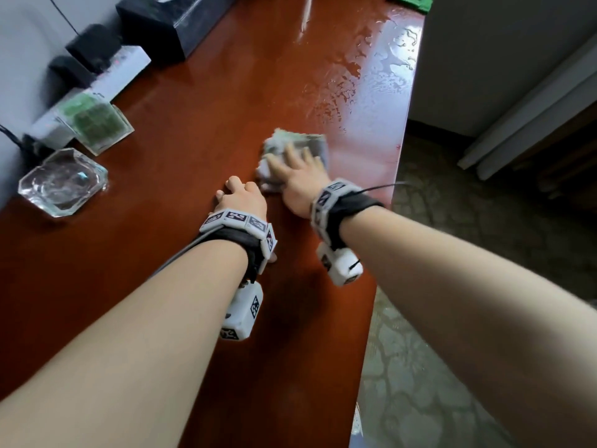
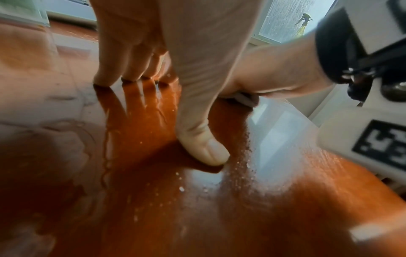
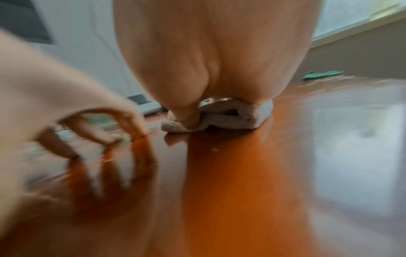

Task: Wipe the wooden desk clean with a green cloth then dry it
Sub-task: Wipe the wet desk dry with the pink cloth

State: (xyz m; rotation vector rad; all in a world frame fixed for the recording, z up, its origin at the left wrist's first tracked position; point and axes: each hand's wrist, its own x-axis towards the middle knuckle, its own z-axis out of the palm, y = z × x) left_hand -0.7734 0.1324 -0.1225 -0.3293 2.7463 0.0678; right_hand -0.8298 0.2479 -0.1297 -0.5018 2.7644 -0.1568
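Note:
The reddish wooden desk [image 1: 181, 150] runs away from me, with water beads and streaks [image 1: 371, 76] on its far right part. My right hand [image 1: 295, 166] lies flat with straight fingers on a folded grey-white cloth [image 1: 310, 142], pressing it to the desk; the right wrist view shows the thumb on the cloth [image 3: 232, 116]. My left hand [image 1: 240, 197] stands just left of it, fingertips and thumb [image 2: 202, 153] propped on the wood, holding nothing. A green cloth [image 1: 412, 0] lies at the desk's far right end, also seen as a green cloth [image 3: 320, 74] in the right wrist view.
Along the wall at left stand a glass ashtray [image 1: 63, 182], a clear box with green contents [image 1: 95, 124], a white power strip [image 1: 106, 76] and a black box [image 1: 174, 17]. The desk's right edge [image 1: 397, 176] drops to a patterned floor; a white cabinet [image 1: 500, 59] stands beyond.

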